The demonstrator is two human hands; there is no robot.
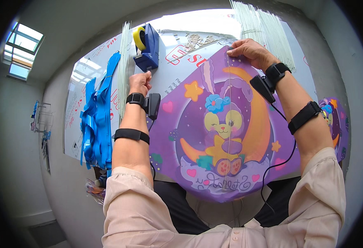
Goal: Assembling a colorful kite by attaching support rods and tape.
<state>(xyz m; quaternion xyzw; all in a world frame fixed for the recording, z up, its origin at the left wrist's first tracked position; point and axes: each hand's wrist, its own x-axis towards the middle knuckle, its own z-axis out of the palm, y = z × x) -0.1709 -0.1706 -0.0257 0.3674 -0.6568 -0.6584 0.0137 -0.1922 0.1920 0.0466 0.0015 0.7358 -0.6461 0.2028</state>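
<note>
A purple diamond-shaped kite sail [175, 136], printed with a winking rabbit on an orange moon, lies across the table edge and over my lap. A thin pale rod [229, 124] runs down its middle. At the top corner my right hand [251, 51] is closed, pinching the kite sail and the rod's end between thumb and fingers. My left hand [140, 84] is closed just below the blue tape dispenser [150, 47], its fingertips pinching what looks like the tape's clear free end at the cutter. A yellow-cored tape roll [139, 38] sits in the dispenser.
Blue strips [107, 111] lie in a heap on the left of the table [76, 124]. Pale thin rods [124, 70] lie beside them; more rod bundles [268, 35] are at the far right. Small pale pieces [198, 41] are scattered at the back. Another printed sail [334, 120] is at right.
</note>
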